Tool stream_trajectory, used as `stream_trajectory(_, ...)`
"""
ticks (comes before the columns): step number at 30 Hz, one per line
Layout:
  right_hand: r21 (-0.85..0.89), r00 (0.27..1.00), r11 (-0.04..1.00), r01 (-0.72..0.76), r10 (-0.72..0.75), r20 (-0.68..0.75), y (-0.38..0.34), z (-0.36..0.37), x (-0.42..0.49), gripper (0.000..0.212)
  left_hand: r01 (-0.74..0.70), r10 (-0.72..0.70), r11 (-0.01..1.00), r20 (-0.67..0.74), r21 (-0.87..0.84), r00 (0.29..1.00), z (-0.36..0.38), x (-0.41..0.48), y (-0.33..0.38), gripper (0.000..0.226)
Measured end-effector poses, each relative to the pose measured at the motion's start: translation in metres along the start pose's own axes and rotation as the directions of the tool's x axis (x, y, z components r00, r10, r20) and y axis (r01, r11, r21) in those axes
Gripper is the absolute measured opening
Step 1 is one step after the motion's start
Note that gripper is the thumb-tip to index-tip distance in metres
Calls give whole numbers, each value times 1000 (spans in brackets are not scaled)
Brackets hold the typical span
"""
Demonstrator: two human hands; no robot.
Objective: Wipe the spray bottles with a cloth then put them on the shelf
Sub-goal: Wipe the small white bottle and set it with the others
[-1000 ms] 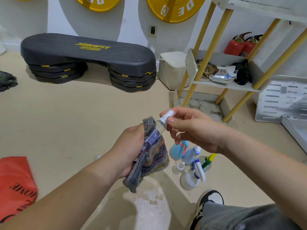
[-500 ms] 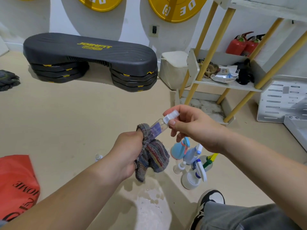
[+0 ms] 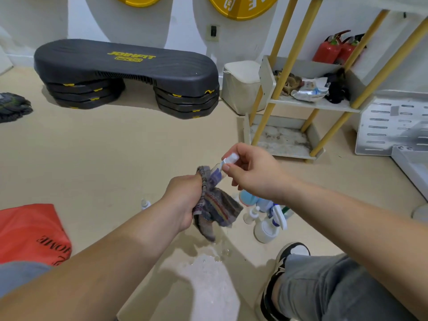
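**Small bottle between both grips, cloth round its body**

My left grip [image 3: 185, 200] is closed round the striped cloth [image 3: 217, 210], fingers curled tight. The cloth is bunched about the lower part of the small clear spray bottle [image 3: 216, 173], and its loose end hangs down below my fist. My right grip [image 3: 250, 174] pinches the bottle's white cap [image 3: 229, 158] between thumb and fingertips. The bottle lies tilted, cap up and to the right, base buried in the cloth. I hold all this in the air above the beige floor [image 3: 115, 147], near the middle of the scene.

Below my right wrist a cluster of other spray bottles [image 3: 264, 228] stands on the floor, touching or just beside one another. One more little bottle [image 3: 145, 203] stands apart, just left of my left forearm. A wet patch [image 3: 208, 274] spreads on the floor close to me, under the hanging cloth.

The shelf [image 3: 312, 105] with yellow posts stands far right. The board above its bottom tray carries a packet and some dark bundles. Far left sits a black step platform [image 3: 125, 70], and a red bag [image 3: 27, 230] lies near left.
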State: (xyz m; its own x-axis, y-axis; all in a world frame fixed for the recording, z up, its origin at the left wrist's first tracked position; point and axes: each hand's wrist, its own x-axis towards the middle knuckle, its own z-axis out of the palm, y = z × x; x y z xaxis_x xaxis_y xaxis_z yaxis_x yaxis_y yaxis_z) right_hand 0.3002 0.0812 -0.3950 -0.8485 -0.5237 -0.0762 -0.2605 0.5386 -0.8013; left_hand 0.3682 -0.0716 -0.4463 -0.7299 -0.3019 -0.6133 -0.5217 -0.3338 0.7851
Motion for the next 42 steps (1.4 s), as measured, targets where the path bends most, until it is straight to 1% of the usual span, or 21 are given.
stream_trajectory(3, -61, 999, 998, 9, -11, -33, -2, 6, -16, 5, -128, 138, 984, -85, 121, 987, -13, 2, -12, 38)
stream_trajectory(5, -91, 998, 996, -13, 8, -56, -3, 5, -24, 2, -136, 147, 979, -67, 151, 987, -19, 3, -22, 33)
stream_trajectory(7, -149, 997, 988, -43, 33, -73, 0, 2, -28, 7, -68, 67, 989, 6, 133, 998, -26, -11, -24, 32)
stream_trajectory(9, -222, 996, 972, -82, 70, -63, 9, 0, -30, 11, -2, -9, 989, 68, 150, 998, -32, -17, -27, 38)
stream_trajectory(11, -259, 990, 955, -142, 132, -59, 23, 4, -28, 12, -9, 2, 985, 41, 173, 999, -40, -17, -33, 39)
stream_trajectory(13, -243, 975, 944, -223, 212, -70, 42, 13, -23, 12, -18, 18, 982, 3, 186, 1000, -49, -16, -37, 34)
stream_trajectory(17, -194, 946, 927, -322, 307, -105, 94, 49, -12, 9, 23, -28, 972, 19, 236, 999, -66, -7, -48, 28)
stream_trajectory(19, -161, 914, 903, -398, 375, -155, 123, 68, -11, 10, 58, -67, 948, 20, 313, 998, -74, 0, -53, 25)
stream_trajectory(22, -145, 871, 867, -477, 445, -210, 165, 93, -11, 8, 94, -109, 878, 5, 469, 994, -89, 20, -62, 23)
stream_trajectory(24, -120, 844, 844, -523, 492, -213, 185, 107, -11, 9, 144, -119, 826, -81, 544, 990, -98, 40, -66, 27)
stream_trajectory(26, -127, 819, 815, -566, 536, -206, 200, 118, -9, 11, 177, -89, 792, -177, 585, 980, -106, 62, -73, 28)
stream_trajectory(27, -125, 808, 803, -582, 555, -199, 208, 123, -8, 15, 188, -90, 781, -190, 596, 978, -109, 72, -79, 26)
stream_trajectory(28, -117, 798, 795, -596, 570, -197, 217, 128, -6, 18, 209, -123, 782, -183, 587, 975, -111, 80, -85, 23)
stream_trajectory(30, -107, 779, 778, -619, 591, -208, 232, 135, -4, 21, 292, -256, 807, -141, 514, 956, -115, 90, -97, 17)
stream_trajectory(31, -107, 771, 769, -630, 601, -211, 239, 138, -3, 21, 323, -299, 801, -131, 504, 945, -117, 93, -103, 17)
stream_trajectory(32, -108, 763, 761, -640, 612, -208, 246, 140, -3, 23, 335, -304, 789, -146, 514, 941, -120, 100, -110, 22)
stream_trajectory(33, -113, 755, 750, -651, 626, -196, 250, 140, -2, 25, 322, -262, 760, -187, 564, 947, -123, 109, -117, 31)
stream_trajectory(35, -132, 741, 731, -670, 649, -172, 255, 140, -3, 29, 287, -121, 643, -276, 710, 953, -127, 122, -127, 44)
stream_trajectory(37, -154, 718, 701, -696, 680, -149, 258, 138, -3, 37, 248, -36, 592, -282, 767, 959, -131, 128, -133, 43)
stream_trajectory(40, -217, 680, 648, -730, 721, -135, 252, 134, -3, 48, 245, -12, 604, -298, 759, 954, -137, 132, -136, 32)
stream_trajectory(42, -364, 689, 605, -708, 704, -171, 241, 131, 0, 45, 247, -13, 644, -312, 724, 950, -139, 133, -136, 27)
